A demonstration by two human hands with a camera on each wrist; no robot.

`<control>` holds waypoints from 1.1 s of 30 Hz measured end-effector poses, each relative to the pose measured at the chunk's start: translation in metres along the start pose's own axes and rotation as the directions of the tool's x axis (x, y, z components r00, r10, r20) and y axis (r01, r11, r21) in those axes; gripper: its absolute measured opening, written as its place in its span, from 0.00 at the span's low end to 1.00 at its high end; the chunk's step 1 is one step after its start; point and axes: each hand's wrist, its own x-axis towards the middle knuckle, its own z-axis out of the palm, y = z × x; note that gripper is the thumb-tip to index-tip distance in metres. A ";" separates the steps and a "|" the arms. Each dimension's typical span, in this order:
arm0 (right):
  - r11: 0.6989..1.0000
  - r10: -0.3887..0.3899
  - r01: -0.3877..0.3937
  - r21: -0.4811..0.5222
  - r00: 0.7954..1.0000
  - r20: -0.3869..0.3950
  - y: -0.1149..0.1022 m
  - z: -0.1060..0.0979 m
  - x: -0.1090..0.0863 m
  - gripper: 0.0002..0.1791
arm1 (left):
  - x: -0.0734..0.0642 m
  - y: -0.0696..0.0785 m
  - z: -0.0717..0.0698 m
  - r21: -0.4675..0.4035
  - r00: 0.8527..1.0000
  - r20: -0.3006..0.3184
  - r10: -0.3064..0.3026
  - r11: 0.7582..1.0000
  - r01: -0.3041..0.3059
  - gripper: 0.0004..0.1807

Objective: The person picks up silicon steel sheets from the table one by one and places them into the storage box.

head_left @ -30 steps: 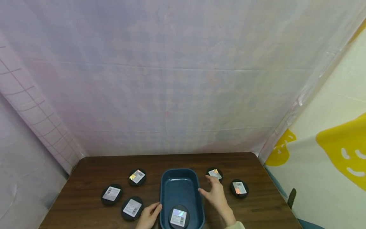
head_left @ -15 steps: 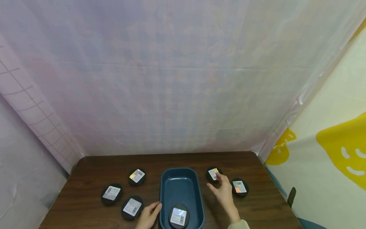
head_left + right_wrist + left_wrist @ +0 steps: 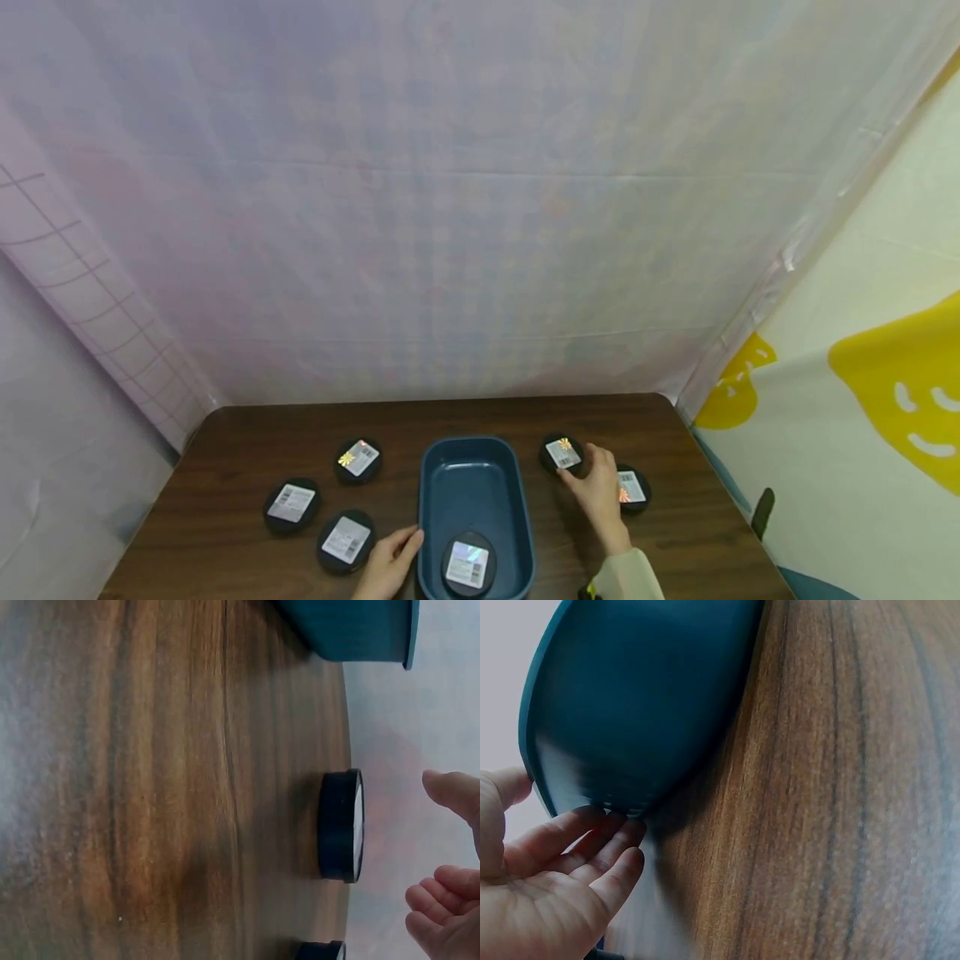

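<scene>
A deep blue rectangular tray [image 3: 471, 492] stands near the front of the table. My left hand [image 3: 388, 562] pinches its left side, thumb at the rim and fingers against the outer wall in the left wrist view. Inside, toward the front, lies a round, flat black container [image 3: 467, 567] with a white label on top. My right hand [image 3: 597, 492] hovers with thumb and fingers spread, holding nothing. Its thumb tip is right by the front edge of another black container [image 3: 562, 454]. A further black container [image 3: 634, 490] is partly hidden behind this hand.
Left of the tray, three more labelled black containers lie on the brown wooden table [image 3: 247, 454]: one at the back [image 3: 358, 461], one at the far left [image 3: 291, 506] and one nearer the front [image 3: 345, 542]. A pale curtain [image 3: 450, 250] hangs behind the table's back edge.
My right hand has moved from beside the tray rightward, over the gap between the two right-hand containers. The left hand stays at the tray, and the containers have kept their places.
</scene>
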 end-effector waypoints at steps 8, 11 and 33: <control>0.997 0.065 -0.059 -0.052 0.992 0.111 0.006 0.005 0.003 0.40 | 0.000 0.000 0.001 0.000 1.000 -0.002 -0.005 1.000 0.005 0.18; 0.991 0.080 -0.064 -0.115 0.987 0.141 0.008 0.007 0.005 0.42 | 0.000 -0.001 0.001 -0.001 1.000 -0.006 -0.003 1.000 0.003 0.18; 0.911 0.217 -0.111 -0.398 0.949 0.231 0.007 0.026 0.015 0.47 | 0.000 -0.002 0.002 -0.019 1.000 0.014 -0.020 1.000 0.020 0.20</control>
